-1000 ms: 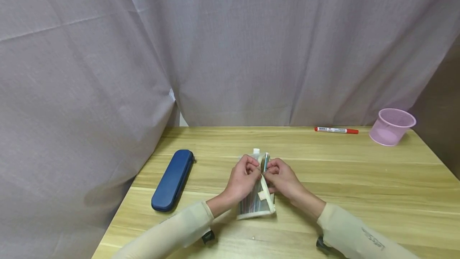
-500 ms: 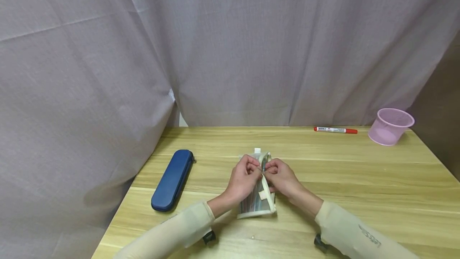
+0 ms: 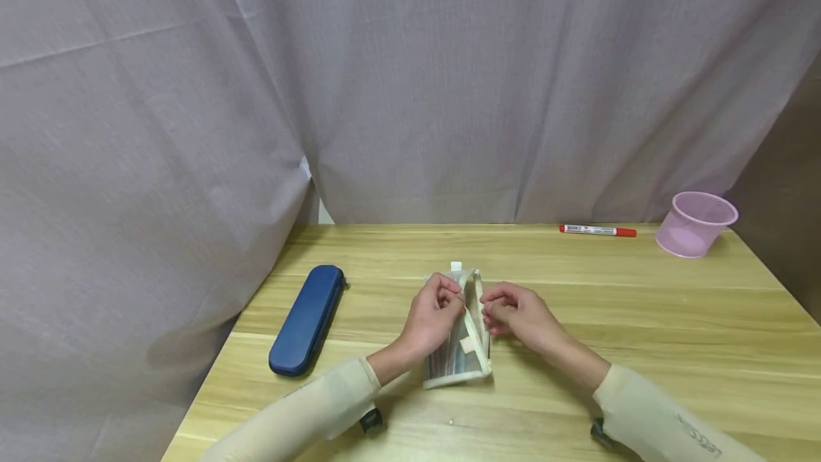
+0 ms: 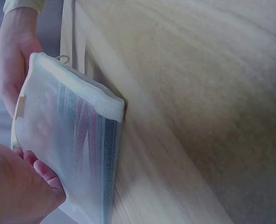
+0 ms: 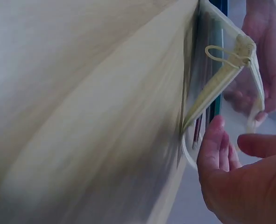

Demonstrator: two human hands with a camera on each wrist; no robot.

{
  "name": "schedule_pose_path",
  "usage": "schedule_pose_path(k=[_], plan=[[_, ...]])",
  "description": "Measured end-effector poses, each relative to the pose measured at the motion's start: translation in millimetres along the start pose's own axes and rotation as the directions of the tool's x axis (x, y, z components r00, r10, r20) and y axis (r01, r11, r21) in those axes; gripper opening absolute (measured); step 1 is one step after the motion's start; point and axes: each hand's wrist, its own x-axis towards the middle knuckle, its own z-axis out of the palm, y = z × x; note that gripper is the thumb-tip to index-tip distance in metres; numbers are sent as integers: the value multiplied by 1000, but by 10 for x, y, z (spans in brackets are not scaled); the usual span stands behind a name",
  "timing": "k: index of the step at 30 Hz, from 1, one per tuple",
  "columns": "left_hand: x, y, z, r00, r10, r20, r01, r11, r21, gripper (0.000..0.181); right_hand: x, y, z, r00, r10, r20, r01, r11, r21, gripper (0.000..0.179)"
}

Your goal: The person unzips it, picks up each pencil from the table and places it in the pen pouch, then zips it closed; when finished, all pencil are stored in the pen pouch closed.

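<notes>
A see-through mesh pencil pouch (image 3: pixel 454 366) with cream edging lies on the table between my hands, its zip undone along the right side. My left hand (image 3: pixel 432 316) pinches the upper edge of the opening and lifts it. Just right of the mouth, my right hand (image 3: pixel 522 314) has thumb and fingers apart with nothing between them; its fingertips (image 5: pixel 217 123) are right at the lower zip edge. Slim pencils or pens (image 5: pixel 216 105) show inside the pouch. A cord loop (image 5: pixel 212 52) hangs at the zip's end in the right wrist view.
A dark blue zipped case (image 3: pixel 308 319) lies to the left on the wooden table (image 3: pixel 641 348). Near the back edge is a red and white marker (image 3: pixel 598 231), with a pink mesh pen cup (image 3: pixel 695 225) at the back right. Grey curtain hangs behind.
My right hand has let go of the pouch's opening edge and drawn back to the right, and the mouth now gapes wider. My left hand has kept its pinch.
</notes>
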Motion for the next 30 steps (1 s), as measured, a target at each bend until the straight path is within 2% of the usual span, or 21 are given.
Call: schedule_pose_path(k=[3, 5, 8, 10, 12, 18, 25, 30], plan=[[13, -6, 6, 1000, 2, 9, -2, 1000, -14, 15, -124, -10, -87, 1000, -15, -8, 14, 992, -127, 21], [18, -11, 7, 1000, 4, 15, -4, 1000, -14, 15, -215, -21, -131, 999, -31, 16, 34, 974, -225, 17], [26, -15, 0, 1000, 4, 21, -3, 1000, -11, 15, -341, -35, -163, 993, -80, 85, 108, 908, -404, 14], [36, -21, -8, 1000, 3, 21, -2, 1000, -10, 15, -417, -40, -162, 985, -100, 139, 154, 871, -467, 17], [47, -27, -16, 1000, 1, 19, -1, 1000, -12, 16, -485, -40, -147, 978, -106, 178, 182, 850, -494, 17], [50, -17, -16, 1000, 12, 5, -11, 1000, -24, 16, -584, -11, -93, 971, -73, 227, 169, 882, -440, 17], [64, -16, 1, 1000, 15, -10, -15, 1000, -25, 16, -583, 19, -76, 964, -86, 250, 185, 894, -409, 15], [92, -32, 6, 1000, 9, 13, -9, 1000, -2, 14, -583, 34, -69, 958, -121, 259, 217, 895, -389, 7]])
